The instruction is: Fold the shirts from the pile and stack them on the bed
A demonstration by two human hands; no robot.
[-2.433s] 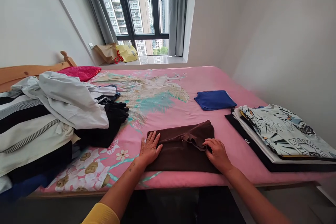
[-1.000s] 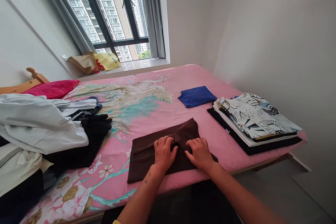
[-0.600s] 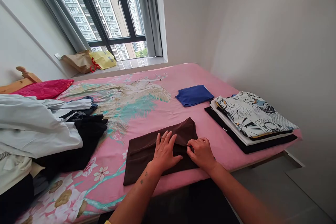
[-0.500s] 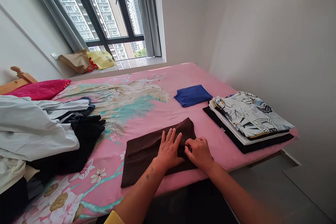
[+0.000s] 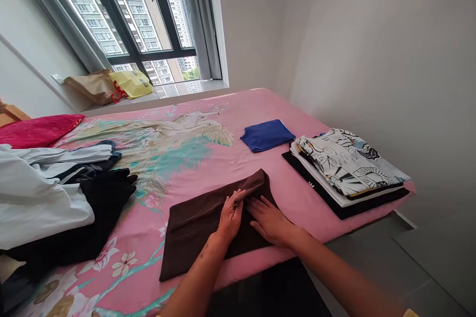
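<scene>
A folded dark brown garment (image 5: 193, 230) lies on the near side of the bed, with creases and a raised fold running to its far right corner. My left hand (image 5: 231, 215) is turned on its side at the middle of it, fingers closed on the raised fold. To the right of it, my right hand (image 5: 270, 220) rests on the cloth with fingers stretched out and flat, the fingertips close to the left hand. The garment's exact kind cannot be made out.
On the right sits a stack of folded clothes with a white patterned shirt (image 5: 345, 161) on top. A folded blue garment (image 5: 267, 134) lies behind. Loose clothes, including a white one (image 5: 40, 203), heap at the left by a red pillow (image 5: 40, 129). Bags (image 5: 130, 84) stand on the windowsill.
My left hand has gone from lying spread on the brown garment to gripping a fold. My right hand has opened from a pinch and flattened. The view has shifted slightly right.
</scene>
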